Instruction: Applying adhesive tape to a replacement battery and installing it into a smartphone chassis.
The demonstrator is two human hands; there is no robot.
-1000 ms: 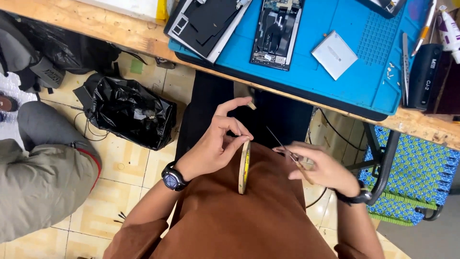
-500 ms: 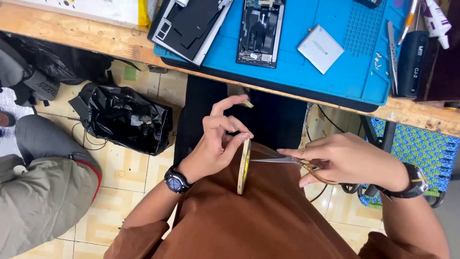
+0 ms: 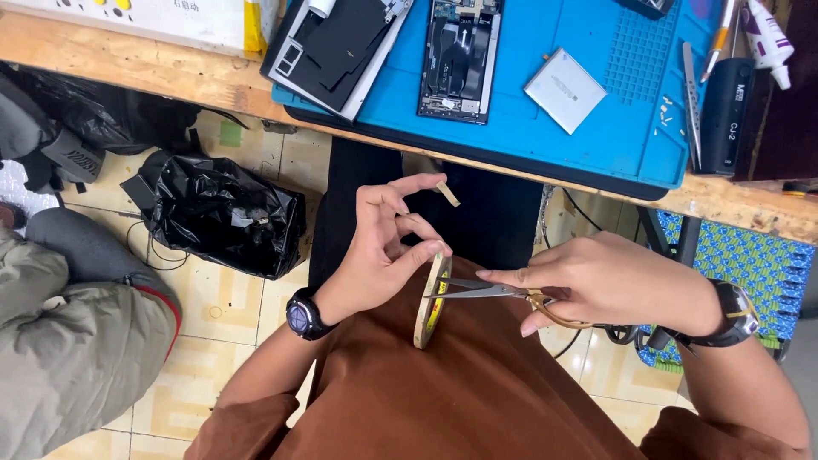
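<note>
Over the lap, tape roll (image 3: 430, 300) pinched in left hand (image 3: 388, 247) grip, right hand (image 3: 596, 281) clamped on scissors (image 3: 494, 292).

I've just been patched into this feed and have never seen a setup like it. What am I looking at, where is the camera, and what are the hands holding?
There is no machine here: a person works with two bare hands, and the single camera sits on that person's head, looking down over their lap and the edge of a wooden bench.

The left hand pinches a thin roll of tape held on edge, with a short strip of tape stuck to a raised fingertip. The right hand holds small scissors, blades pointing at the roll.

On the bench lies a blue work mat with an opened phone, a dark back cover, a flat silver battery and tweezers. A black plastic bag sits on the tiled floor, beside another person's sleeve.
</note>
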